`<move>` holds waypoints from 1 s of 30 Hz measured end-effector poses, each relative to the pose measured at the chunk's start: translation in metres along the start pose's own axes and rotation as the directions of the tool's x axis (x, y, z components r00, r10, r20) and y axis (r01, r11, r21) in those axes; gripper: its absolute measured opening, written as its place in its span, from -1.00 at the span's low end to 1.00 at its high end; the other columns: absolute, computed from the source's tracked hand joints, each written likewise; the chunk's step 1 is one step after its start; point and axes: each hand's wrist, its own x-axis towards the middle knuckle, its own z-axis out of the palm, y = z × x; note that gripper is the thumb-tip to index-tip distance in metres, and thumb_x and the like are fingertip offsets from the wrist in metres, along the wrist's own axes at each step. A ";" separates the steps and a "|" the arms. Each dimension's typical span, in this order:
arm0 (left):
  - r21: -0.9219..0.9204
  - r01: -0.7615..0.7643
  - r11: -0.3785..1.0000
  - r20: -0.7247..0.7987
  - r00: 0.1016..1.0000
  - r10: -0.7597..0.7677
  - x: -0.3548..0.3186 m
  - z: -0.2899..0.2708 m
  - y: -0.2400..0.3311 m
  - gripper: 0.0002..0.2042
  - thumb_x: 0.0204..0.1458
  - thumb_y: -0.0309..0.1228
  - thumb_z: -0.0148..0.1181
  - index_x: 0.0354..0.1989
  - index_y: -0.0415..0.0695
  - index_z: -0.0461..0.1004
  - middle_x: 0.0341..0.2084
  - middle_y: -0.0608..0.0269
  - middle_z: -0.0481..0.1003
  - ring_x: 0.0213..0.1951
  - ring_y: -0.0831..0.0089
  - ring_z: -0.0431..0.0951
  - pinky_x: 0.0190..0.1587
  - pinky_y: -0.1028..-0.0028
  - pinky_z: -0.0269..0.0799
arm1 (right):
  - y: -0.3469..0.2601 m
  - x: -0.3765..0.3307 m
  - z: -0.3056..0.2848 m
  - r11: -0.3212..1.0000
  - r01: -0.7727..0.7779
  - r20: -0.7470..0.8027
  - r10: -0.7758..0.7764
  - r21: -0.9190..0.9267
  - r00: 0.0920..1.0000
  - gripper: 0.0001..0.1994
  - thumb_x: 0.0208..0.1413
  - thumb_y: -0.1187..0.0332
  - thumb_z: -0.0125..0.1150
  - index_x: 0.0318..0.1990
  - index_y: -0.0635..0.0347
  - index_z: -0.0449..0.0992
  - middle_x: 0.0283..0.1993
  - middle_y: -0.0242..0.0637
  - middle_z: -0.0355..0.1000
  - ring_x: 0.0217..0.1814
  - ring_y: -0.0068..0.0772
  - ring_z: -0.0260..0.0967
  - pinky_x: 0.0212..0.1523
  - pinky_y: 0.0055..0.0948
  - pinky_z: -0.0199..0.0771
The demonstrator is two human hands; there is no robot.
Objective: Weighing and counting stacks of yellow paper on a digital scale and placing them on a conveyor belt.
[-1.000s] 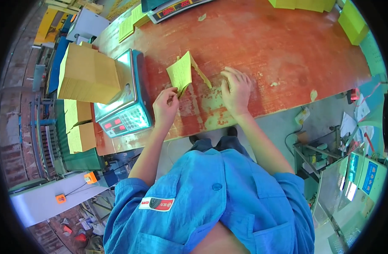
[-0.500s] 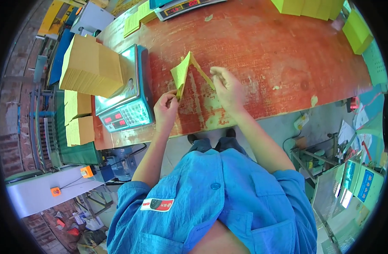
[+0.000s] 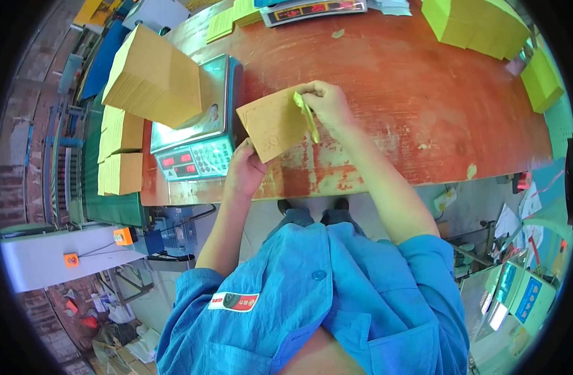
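A yellowish-brown piece of paper (image 3: 271, 122) is held up over the red worktop, its broad face showing and faint marks on it. My left hand (image 3: 244, 170) pinches its lower left edge between thumb and fingers. At its upper right, my right hand (image 3: 328, 106) has closed on the edge, where a bright yellow folded strip (image 3: 307, 117) hangs below the fingers. Whether it is one sheet or several layers I cannot tell. Left of my hands, a digital scale (image 3: 196, 159) carries a tall stack of brown paper (image 3: 152, 78).
More paper stacks (image 3: 122, 173) stand left of the scale. At the far edge are a second scale (image 3: 314, 11) and flat yellow bundles (image 3: 221, 25). Yellow blocks (image 3: 477, 28) line the far right of the worn red table (image 3: 418, 112). Its curved front edge lies before my body.
The paper, tent-shaped before, now shows its broad brown face. My right hand has moved up and left onto its upper right edge. The table and scale sit slightly shifted in view.
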 end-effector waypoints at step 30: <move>0.423 0.215 0.880 -0.319 0.945 -0.078 0.007 -0.022 -0.015 -0.74 0.20 -0.44 0.07 0.03 -0.25 0.35 -0.29 0.13 0.56 -0.43 0.41 0.60 -0.45 0.54 0.55 | -0.022 -0.161 -0.176 0.936 -0.288 -0.474 0.163 -0.204 0.865 -0.80 0.16 0.50 0.01 -0.14 0.26 0.56 -0.38 -0.34 0.47 -0.42 -0.53 0.43 -0.40 -0.55 0.45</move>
